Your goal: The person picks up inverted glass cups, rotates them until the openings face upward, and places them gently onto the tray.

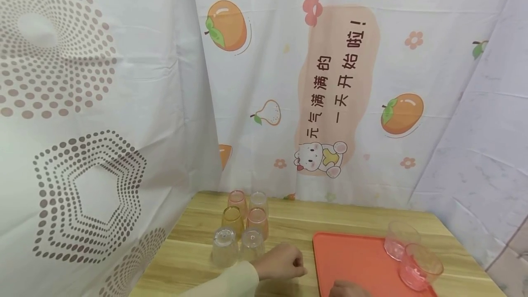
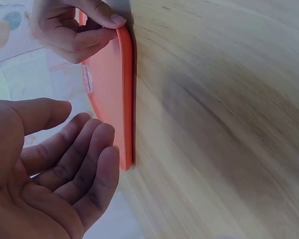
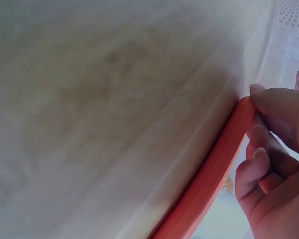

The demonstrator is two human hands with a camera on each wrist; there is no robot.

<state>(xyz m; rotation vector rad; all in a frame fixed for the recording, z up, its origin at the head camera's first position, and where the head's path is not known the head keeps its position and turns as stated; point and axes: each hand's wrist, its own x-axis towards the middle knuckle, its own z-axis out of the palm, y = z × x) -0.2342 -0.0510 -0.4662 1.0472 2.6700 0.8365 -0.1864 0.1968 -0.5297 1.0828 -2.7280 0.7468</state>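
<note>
The head view shows an orange-red tray (image 1: 354,265) on the right part of the counter (image 1: 185,246), and the right hand (image 1: 349,290) at its near edge. In both wrist views the grip of this hand is narrow: thumb and fingers pinch the rim at a corner. The left hand (image 1: 282,261) is near the tray's left side; its grip is moderately wide, with bent fingers and nothing between them.

The main danger, I judge, is in the clear cup (image 1: 402,241) and the pinkish cup (image 1: 420,267), which stand upright near the tray's right side. If the pinched corner is raised or pulled suddenly, they could slide or tip, because the load is far from the fingers and only one hand supports the tray. A second danger is the front clear tumbler (image 1: 252,243), just beside the left wrist in this view: a careless backward move could push it against its five neighbours, all upside down.

As for materials, the tray looks like smooth plastic, flat, with a low raised rim and rounded corners. The tumblers are transparent, tapered, clear, pink or amber, and probably slippery. The counter has striped wood grain, and the printed curtain (image 1: 264,72) behind is thin and creased.
</note>
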